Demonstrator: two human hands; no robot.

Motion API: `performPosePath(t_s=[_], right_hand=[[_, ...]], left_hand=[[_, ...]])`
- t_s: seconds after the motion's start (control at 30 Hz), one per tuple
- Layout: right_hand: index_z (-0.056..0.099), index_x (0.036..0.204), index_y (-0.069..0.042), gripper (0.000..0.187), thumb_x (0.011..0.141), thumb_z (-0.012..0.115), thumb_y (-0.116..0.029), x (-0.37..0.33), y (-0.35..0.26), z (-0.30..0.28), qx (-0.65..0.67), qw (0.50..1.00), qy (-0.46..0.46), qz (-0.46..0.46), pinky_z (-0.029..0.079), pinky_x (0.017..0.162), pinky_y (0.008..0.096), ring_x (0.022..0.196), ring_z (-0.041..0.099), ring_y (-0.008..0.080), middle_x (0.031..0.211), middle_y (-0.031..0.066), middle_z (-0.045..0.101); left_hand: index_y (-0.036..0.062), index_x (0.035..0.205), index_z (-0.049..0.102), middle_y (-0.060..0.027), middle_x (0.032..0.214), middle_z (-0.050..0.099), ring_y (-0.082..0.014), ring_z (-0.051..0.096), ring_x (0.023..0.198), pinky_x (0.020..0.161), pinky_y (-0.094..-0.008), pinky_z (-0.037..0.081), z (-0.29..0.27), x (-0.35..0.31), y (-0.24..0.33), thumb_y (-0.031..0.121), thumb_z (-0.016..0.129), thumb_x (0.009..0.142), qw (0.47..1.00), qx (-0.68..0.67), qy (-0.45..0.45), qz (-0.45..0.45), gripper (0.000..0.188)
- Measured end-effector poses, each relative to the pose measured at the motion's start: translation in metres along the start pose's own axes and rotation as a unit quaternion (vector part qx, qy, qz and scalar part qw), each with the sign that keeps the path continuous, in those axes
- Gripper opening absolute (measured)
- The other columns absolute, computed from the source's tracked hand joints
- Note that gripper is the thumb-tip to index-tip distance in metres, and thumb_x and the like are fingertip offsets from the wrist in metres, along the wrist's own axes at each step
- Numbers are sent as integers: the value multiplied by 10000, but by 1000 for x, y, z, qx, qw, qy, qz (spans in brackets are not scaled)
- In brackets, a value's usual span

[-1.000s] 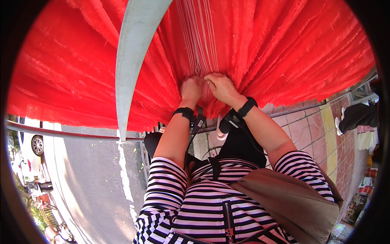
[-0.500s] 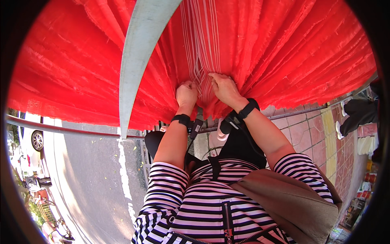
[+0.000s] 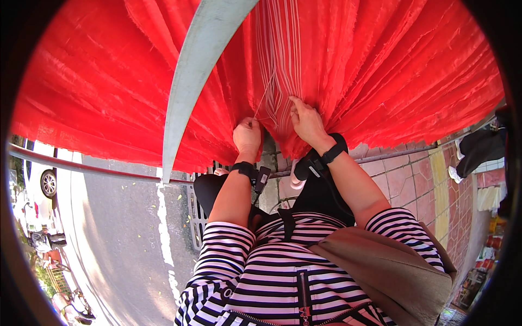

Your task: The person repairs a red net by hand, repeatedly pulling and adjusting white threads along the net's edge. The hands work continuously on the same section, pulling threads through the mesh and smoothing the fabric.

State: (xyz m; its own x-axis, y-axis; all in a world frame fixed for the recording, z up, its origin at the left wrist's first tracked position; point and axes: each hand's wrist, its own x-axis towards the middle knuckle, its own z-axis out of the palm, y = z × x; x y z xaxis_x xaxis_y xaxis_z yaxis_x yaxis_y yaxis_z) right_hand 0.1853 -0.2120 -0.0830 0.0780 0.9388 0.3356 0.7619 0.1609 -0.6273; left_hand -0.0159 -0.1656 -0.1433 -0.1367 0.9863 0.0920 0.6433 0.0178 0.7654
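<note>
A wide sheet of red cloth (image 3: 370, 65), gathered into folds with frayed edges, fills the upper part of the head view. Down its middle runs a bundle of white threads (image 3: 283, 49), loose and crossing lower down. My left hand (image 3: 247, 137) is closed at the bundle's lower left, pinching a thread that slants up and right to the others. On the bundle's right side, my right hand (image 3: 309, 124) rests against the cloth, its index finger stretched out onto the threads and its other fingers loosely bent.
A curved grey metal strip (image 3: 187, 76) crosses in front of the cloth on the left. A thin rail (image 3: 98, 173) runs beneath the cloth. Below are grey road (image 3: 125, 233) and reddish paving (image 3: 399, 182). Another person's dark-trousered leg (image 3: 478, 152) shows at far right; a car wheel (image 3: 49, 183) stands far left.
My left hand has drawn slightly down, pulling a thread taut and away from the bundle. My right hand has shifted a little right, with its index finger now extended. The view has shifted slightly.
</note>
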Motion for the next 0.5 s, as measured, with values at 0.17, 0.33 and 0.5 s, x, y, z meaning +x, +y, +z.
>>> performPosePath(t_s=[0.17, 0.33, 0.5], right_hand=[[517, 1389, -64, 474, 923, 601, -37, -4, -6, 3, 42, 999, -7, 13, 563, 846, 443, 971, 700, 372, 1029, 192, 711], [520, 1382, -59, 460, 929, 597, -32, -6, -4, 5, 74, 997, -15, 31, 566, 850, 426, 962, 708, 370, 1039, 198, 714], [555, 1322, -55, 416, 909, 598, -57, -11, 1, 10, 98, 995, -6, 17, 547, 843, 472, 972, 681, 399, 1017, 189, 698]], left_hand=[[104, 967, 751, -207, 848, 715, -402, 704, 820, 748, -479, 554, 5, -11, 9, 348, 644, 934, 998, -26, -54, 21, 269], [77, 977, 742, -181, 841, 730, -367, 716, 805, 735, -446, 562, 7, -14, 13, 345, 681, 924, 994, -12, -88, 61, 280], [13, 970, 669, -218, 909, 738, -426, 711, 879, 802, -500, 568, 5, -7, 19, 424, 733, 875, 995, 74, -64, 30, 427]])
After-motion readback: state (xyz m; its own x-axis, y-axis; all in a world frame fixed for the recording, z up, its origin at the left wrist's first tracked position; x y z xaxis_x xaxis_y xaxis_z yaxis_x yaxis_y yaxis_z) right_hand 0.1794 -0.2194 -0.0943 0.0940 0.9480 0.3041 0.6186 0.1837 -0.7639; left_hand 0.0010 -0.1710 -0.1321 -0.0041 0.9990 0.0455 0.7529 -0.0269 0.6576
